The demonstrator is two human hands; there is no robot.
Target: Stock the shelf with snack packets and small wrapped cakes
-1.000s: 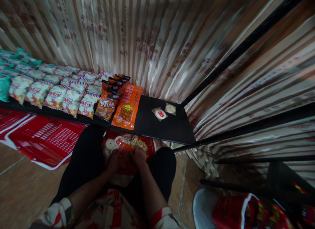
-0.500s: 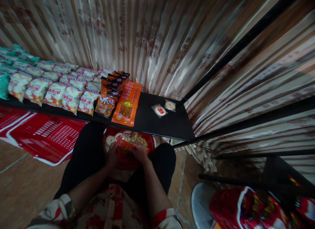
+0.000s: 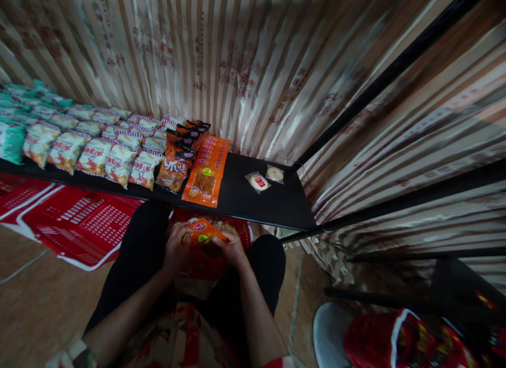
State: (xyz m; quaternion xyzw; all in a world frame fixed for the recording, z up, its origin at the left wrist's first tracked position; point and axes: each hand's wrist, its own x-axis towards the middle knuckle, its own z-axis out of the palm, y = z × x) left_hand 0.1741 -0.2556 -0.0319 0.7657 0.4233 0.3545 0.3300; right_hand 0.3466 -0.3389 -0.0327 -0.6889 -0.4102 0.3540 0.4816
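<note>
My left hand (image 3: 177, 245) and my right hand (image 3: 232, 245) both grip an orange snack packet (image 3: 204, 233), one at each end, held just above a red basket (image 3: 241, 235) between my knees. The basket holds more packets, mostly hidden by my hands. Right in front is a black shelf (image 3: 272, 202). On it lies a row of the same orange packets (image 3: 207, 170), with dark orange bags (image 3: 174, 170) to their left and rows of pale snack bags (image 3: 110, 160) beyond. Two small round cakes in clear wrap (image 3: 264, 178) lie to the right.
A striped curtain (image 3: 221, 62) hangs behind the shelf, framed by black shelf bars (image 3: 395, 67). Red flat crates (image 3: 75, 223) lie on the floor at left. A white stool (image 3: 330, 333) and a red bag (image 3: 395, 339) sit at lower right. Teal packets (image 3: 11, 138) are at far left.
Both hands have come up out of the red basket, lifting one orange packet clear of the others; a second ago they were down among the packets.
</note>
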